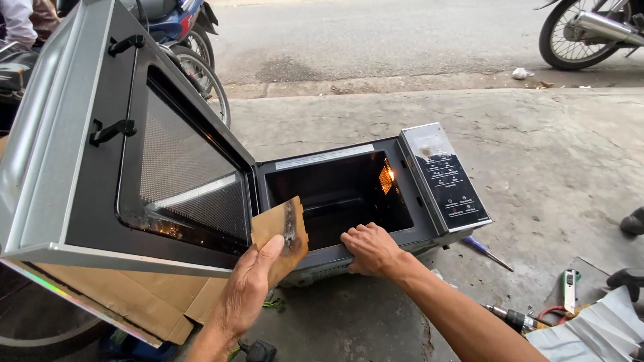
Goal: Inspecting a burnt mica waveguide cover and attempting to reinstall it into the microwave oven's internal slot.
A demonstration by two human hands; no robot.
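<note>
A brown card (280, 236), scorched black along one edge, is pinched between thumb and fingers of the left hand (247, 289) and held up just in front of the oven's opening; the right hand (371, 249) is laid on the lower front sill of the microwave (349, 194), fingers curled over the edge, gripping nothing loose.

The door (127, 141) is swung fully open beyond the left hand; the cavity ahead of the right hand is lit by an orange glow on its far wall (lamp or bare port, cannot be told); nothing is seen inside it.

Judged from how things lie: the card is already out of the oven and under inspection; the burn is noted; no replacement piece is seen; reassembly is judged not yet begun.

Right of the right hand: control panel (446, 181), then a blue-handled screwdriver (488, 253) on the concrete; nearer the wrist, a drill-like tool (513, 318), small green tool (570, 281), white sheet (594, 332). Under the left forearm, flattened cardboard (134, 302). Motorbike wheel (577, 33) well beyond.
</note>
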